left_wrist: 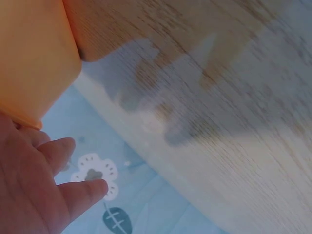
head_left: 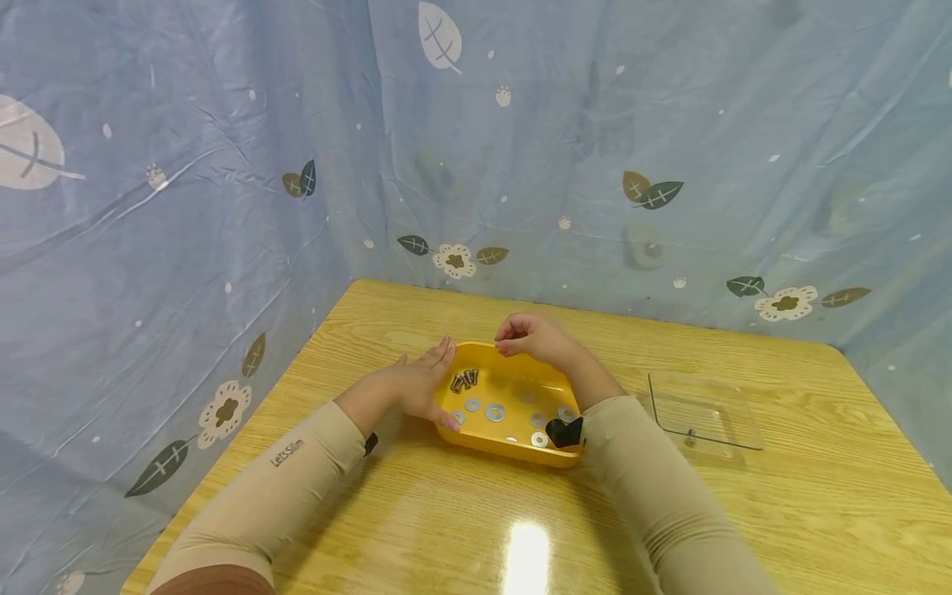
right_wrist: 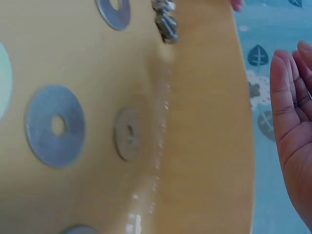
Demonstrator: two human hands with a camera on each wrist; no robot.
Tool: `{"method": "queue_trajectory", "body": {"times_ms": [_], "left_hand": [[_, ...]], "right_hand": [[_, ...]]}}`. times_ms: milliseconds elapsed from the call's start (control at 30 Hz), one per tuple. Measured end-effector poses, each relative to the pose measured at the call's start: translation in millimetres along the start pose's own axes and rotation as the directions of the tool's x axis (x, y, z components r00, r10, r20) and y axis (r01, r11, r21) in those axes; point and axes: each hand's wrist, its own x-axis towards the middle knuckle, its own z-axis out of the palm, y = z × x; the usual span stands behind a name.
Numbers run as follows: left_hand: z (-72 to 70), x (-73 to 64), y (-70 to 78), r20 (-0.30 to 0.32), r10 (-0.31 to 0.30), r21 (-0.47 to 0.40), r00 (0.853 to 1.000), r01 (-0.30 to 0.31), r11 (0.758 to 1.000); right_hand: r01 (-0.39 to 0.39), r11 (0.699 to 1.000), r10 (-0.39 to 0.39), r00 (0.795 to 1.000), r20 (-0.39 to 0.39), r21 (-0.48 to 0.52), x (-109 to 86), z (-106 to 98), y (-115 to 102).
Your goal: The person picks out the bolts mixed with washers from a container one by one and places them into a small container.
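Observation:
A yellow plastic bin (head_left: 513, 449) stands on the table with flat metal washers (head_left: 494, 411) spread over its floor. Several small metal bolts (head_left: 465, 380) lie grouped near its left end. My left hand (head_left: 420, 387) rests against the bin's left side, fingers spread along the wall and thumb over the front left corner. The left wrist view shows its fingertips by the orange-looking rim. Above the bin's far rim is my right hand (head_left: 539, 337), fingers bent and thumb close to the index fingertip. I cannot tell whether something small sits between them.
Right of the bin lies a clear plastic box (head_left: 714, 413), a small metal piece (head_left: 691, 438) inside it. A wood-grain table (head_left: 416, 512) carries everything, and a blue patterned cloth (head_left: 565, 149) hangs behind it and along the left.

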Motion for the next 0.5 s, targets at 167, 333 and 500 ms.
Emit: {"method": "queue_trajectory", "body": {"times_ms": [167, 333, 500], "left_hand": [[-0.1, -0.1, 1.1, -0.006, 0.001, -0.001, 1.0, -0.001, 1.0], [-0.6, -0.8, 2.5, -0.01, 0.005, 0.002, 1.0, -0.005, 1.0], [-0.3, -0.9, 1.6, -0.012, 0.007, 0.0, 1.0, -0.007, 1.0]], "right_hand": [[-0.018, 0.999, 0.019, 1.0, 0.016, -0.051, 2.7, 7, 2], [-0.046, 0.998, 0.048, 0.998, 0.041, -0.049, 4.2, 13, 5], [-0.047, 0.997, 0.05, 0.998, 0.046, -0.056, 6.5, 18, 10]]}}
